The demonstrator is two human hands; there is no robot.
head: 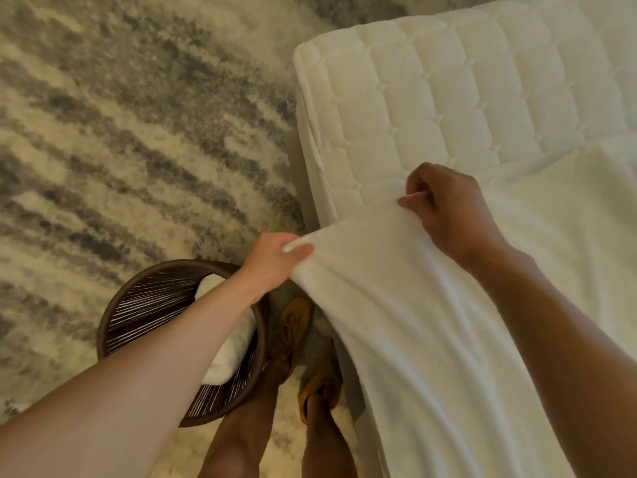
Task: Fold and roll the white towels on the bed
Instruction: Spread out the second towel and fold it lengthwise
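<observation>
**Towel edge lifted at the bed corner**

Surroundings: a grey-and-cream streaked rug point(131, 139) covers the floor on the left. The bed point(448, 98) fills the right, its quilted white mattress bare at the near corner. The person stands at the bedside in tan sandals point(293, 326), feet on the rug between basket and bed.

Obstructions: the left forearm crosses over the basket and hides part of what is in it. The raised towel covers the bed's side below the corner.

Containers: a round, dark brown corded basket point(148, 305) sits on the rug just left of the feet. Inside it is a white rolled towel point(231, 353), seen on both sides of the forearm.

Task item: a white towel point(413, 322) drapes over the bed's near edge and hangs toward the floor. More white cloth lies flat on the mattress to the right; same piece or not, cannot tell.

Hands: the left hand point(275, 262) pinches the towel's corner, fingers point(300, 251) closed narrowly on it. The right hand point(448, 215) pinches the same top edge further along, fingers point(412, 201) curled on the hem.
</observation>
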